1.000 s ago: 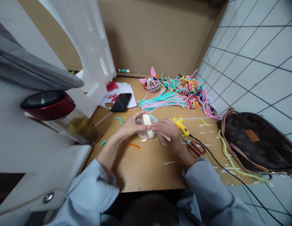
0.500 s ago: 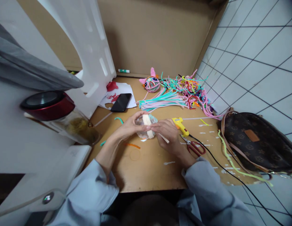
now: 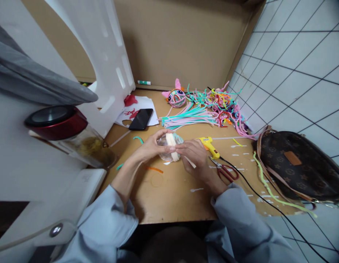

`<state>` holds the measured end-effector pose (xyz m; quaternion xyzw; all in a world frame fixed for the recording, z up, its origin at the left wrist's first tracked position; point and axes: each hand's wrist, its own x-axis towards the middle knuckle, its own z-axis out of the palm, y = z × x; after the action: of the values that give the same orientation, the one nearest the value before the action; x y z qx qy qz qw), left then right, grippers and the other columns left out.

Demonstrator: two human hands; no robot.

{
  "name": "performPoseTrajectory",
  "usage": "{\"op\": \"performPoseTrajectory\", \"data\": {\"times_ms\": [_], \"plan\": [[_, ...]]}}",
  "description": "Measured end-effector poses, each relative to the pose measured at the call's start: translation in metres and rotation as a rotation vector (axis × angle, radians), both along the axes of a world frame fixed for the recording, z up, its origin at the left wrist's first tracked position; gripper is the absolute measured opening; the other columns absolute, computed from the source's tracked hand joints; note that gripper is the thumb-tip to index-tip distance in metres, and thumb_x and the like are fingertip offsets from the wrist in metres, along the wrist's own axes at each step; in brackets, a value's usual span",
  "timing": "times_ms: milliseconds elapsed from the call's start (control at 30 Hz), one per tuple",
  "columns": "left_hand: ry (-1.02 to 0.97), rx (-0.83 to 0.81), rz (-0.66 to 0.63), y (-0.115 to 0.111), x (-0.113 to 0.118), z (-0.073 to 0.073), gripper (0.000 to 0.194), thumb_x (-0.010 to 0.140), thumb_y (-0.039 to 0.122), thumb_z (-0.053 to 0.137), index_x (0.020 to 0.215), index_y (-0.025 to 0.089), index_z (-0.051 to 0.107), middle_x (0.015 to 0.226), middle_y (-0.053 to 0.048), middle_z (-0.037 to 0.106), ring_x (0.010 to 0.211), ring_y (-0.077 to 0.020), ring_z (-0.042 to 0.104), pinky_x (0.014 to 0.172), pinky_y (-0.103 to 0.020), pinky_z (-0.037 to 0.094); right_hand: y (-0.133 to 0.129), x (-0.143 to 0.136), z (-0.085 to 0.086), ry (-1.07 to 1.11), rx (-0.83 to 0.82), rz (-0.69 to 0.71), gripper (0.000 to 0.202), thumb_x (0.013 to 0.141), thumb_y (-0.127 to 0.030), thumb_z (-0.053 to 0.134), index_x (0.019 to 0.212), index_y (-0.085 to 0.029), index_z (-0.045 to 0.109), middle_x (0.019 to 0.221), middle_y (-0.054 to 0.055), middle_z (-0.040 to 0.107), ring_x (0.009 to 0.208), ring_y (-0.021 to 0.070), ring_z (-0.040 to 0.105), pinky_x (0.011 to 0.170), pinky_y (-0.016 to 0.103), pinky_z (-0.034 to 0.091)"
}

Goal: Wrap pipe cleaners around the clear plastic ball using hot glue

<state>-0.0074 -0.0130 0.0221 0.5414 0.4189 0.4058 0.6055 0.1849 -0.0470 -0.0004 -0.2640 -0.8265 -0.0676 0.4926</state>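
Note:
Over the middle of the desk, my left hand (image 3: 156, 146) is closed around a clear plastic ball (image 3: 165, 156). A band of cream pipe cleaners (image 3: 173, 146) runs across the ball, with pale blue showing on its far right side. My right hand (image 3: 195, 155) meets the band with its fingertips pinched. From under those fingers sticks out the loose end of a cream pipe cleaner (image 3: 191, 163), pointing toward me. My left thumb presses on the band beside the right fingertips. The ball's underside is hidden by my hands.
Right of my hands lie a yellow glue gun (image 3: 210, 146), its black cord and red-handled scissors (image 3: 226, 172). Behind are bundled pipe cleaners (image 3: 191, 117), a pink-eared ball figure (image 3: 177, 98) and a phone (image 3: 141, 119). A glass bottle (image 3: 87, 146) stands left, a brown bag (image 3: 308, 164) right.
Almost nothing differs. Both hands stay on the ball and band, with at most a tiny shift of the right fingers.

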Motion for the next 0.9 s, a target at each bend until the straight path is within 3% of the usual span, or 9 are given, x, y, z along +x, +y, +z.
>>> {"op": "performPoseTrajectory", "data": {"times_ms": [433, 600, 767, 900], "plan": [[0.011, 0.012, -0.016, 0.001, -0.002, -0.003, 0.071, 0.049, 0.035, 0.091, 0.111, 0.019, 0.061, 0.088, 0.001, 0.064, 0.079, -0.0147, 0.057, 0.076, -0.026, 0.046, 0.0, 0.0, 0.001, -0.012, 0.0, -0.01, 0.024, 0.087, -0.003, 0.054, 0.098, -0.023, 0.062, 0.096, 0.003, 0.078, 0.09, 0.0168, 0.069, 0.078, 0.034, 0.047], [-0.029, 0.009, 0.029, 0.001, -0.002, -0.005, 0.066, 0.054, 0.051, 0.09, 0.107, 0.019, 0.064, 0.093, -0.001, 0.065, 0.082, -0.0162, 0.058, 0.074, -0.026, 0.046, 0.002, 0.0, -0.004, -0.019, 0.024, 0.001, 0.021, 0.089, -0.006, 0.054, 0.097, -0.023, 0.062, 0.094, 0.003, 0.078, 0.088, 0.0172, 0.07, 0.079, 0.035, 0.048], [-0.08, 0.024, 0.089, 0.0, 0.004, -0.009, 0.063, 0.064, 0.069, 0.077, 0.099, 0.018, 0.067, 0.084, -0.001, 0.063, 0.075, -0.0151, 0.055, 0.069, -0.026, 0.043, 0.003, 0.001, -0.008, -0.034, 0.035, 0.028, 0.024, 0.086, -0.004, 0.055, 0.098, -0.023, 0.062, 0.097, 0.004, 0.078, 0.09, 0.0176, 0.07, 0.079, 0.035, 0.049], [-0.11, 0.004, 0.148, -0.002, 0.01, -0.007, 0.05, 0.066, 0.058, 0.078, 0.091, 0.017, 0.065, 0.075, 0.002, 0.06, 0.067, -0.0128, 0.051, 0.063, -0.025, 0.038, 0.002, 0.0, -0.008, -0.059, 0.055, 0.027, 0.027, 0.084, -0.002, 0.055, 0.1, -0.022, 0.062, 0.1, 0.005, 0.078, 0.091, 0.0177, 0.071, 0.081, 0.035, 0.048]]}}
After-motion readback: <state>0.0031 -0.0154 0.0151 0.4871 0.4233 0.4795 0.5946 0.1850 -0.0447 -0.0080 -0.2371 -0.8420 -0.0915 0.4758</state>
